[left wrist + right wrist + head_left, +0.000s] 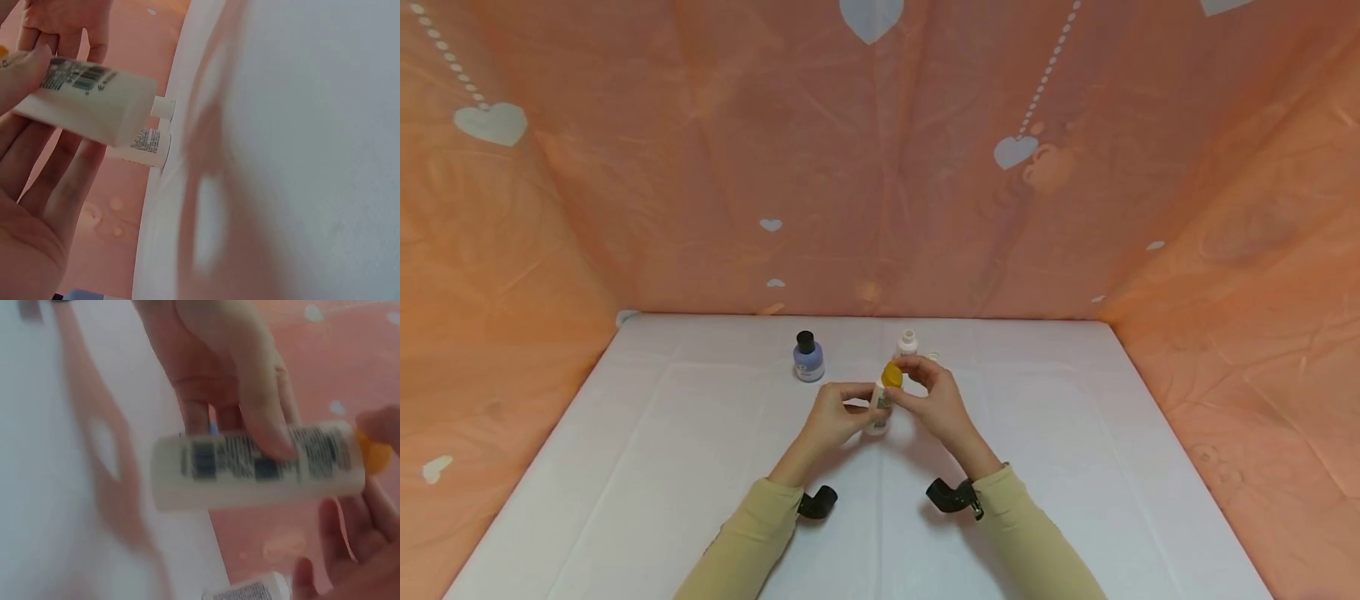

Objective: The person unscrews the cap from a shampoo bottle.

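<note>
My left hand (837, 414) holds a white bottle (250, 469) around its body, thumb on the printed label with its barcode. A yellow cap (892, 375) tops this bottle. Fingers and thumb of my right hand (934, 400) pinch the cap from the right side. In the right wrist view the cap (375, 453) sits at the bottle's neck end, partly hidden by the right fingers. The bottle is lifted above the table, its base (134, 112) tilted toward the tabletop in the left wrist view.
An uncapped white bottle (907, 341) stands behind the right hand, with a small white cap (164, 107) beside it. Farther left stands a blue bottle (808, 360) with a black cap. A white cloth covers the table (647, 500); an orange curtain (880, 183) encloses the back and sides.
</note>
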Available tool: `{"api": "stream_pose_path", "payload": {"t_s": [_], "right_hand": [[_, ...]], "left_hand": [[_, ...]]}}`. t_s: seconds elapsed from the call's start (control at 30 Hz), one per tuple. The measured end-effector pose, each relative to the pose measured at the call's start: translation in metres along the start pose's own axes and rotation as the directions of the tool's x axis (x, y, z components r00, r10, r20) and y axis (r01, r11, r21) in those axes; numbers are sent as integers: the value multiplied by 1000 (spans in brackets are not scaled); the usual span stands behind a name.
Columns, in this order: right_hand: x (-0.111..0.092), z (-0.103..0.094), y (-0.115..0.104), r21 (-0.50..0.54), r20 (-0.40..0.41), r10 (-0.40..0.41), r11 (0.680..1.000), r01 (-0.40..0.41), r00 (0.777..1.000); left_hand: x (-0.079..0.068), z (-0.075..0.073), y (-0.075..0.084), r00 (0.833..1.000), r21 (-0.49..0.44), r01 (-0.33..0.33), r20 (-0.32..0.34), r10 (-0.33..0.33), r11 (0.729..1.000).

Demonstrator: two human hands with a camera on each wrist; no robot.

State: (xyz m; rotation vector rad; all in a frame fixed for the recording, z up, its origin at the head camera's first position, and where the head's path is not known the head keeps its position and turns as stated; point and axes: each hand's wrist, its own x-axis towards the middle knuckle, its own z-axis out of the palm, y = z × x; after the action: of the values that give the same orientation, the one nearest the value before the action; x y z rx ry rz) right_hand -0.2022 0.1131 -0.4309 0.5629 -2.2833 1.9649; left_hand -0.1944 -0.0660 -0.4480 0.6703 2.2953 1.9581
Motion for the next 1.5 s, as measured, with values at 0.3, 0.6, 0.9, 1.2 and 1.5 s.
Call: {"api": "stream_pose_path", "payload": {"t_s": [0.3, 0.6, 0.9, 1.2, 1.5], "right_hand": [[2, -15, 9, 274, 279, 30, 955, -110, 960], [3, -12, 13, 281, 253, -15, 958, -58, 967], [-7, -3, -14, 2, -108, -106, 994, 107, 988], [-13, 3, -19, 10, -145, -99, 995, 101, 984], [-11, 7, -18, -1, -151, -109, 994, 110, 982]], "left_hand": [[0, -1, 0, 991, -36, 56, 121, -52, 998], [1, 1, -2, 993, -45, 58, 104, -53, 997], [0, 1, 1, 995, -25, 46, -84, -48, 999], [8, 1, -26, 980, 18, 50, -194, -46, 999], [9, 3, -26, 980, 34, 37, -197, -29, 999]]}}
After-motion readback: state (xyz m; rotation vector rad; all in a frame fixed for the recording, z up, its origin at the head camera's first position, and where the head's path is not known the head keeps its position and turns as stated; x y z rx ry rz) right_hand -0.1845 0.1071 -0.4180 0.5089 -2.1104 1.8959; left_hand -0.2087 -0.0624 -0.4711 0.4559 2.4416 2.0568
